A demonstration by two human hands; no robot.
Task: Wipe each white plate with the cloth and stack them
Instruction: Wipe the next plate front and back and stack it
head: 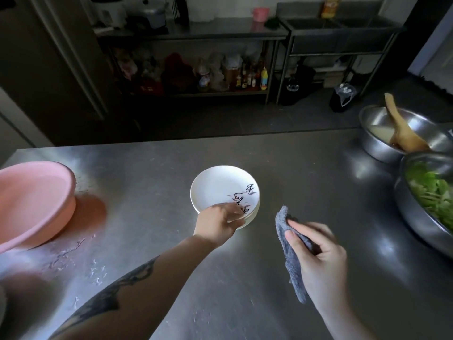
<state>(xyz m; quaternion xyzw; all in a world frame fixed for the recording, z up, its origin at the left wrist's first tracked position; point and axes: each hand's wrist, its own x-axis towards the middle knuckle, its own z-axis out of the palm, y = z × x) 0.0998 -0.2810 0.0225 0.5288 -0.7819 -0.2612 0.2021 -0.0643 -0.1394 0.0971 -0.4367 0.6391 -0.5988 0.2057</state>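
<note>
A white plate (215, 190) with dark brush writing lies on top of a short stack of white plates in the middle of the steel table (282, 168). My left hand (219, 223) grips the near rim of the top plate, thumb on the inside. To the right, my right hand (321, 258) holds a folded grey cloth (290, 256) just above the table, apart from the plates. The lower plates show only as thin rims under the top one.
A pink plastic basin (34, 204) stands at the left edge, with water drops on the table beside it. At the right are a steel bowl of green vegetables (429, 192) and a steel bowl (382, 133) with a wooden spoon (402, 128). Shelves and a sink stand behind.
</note>
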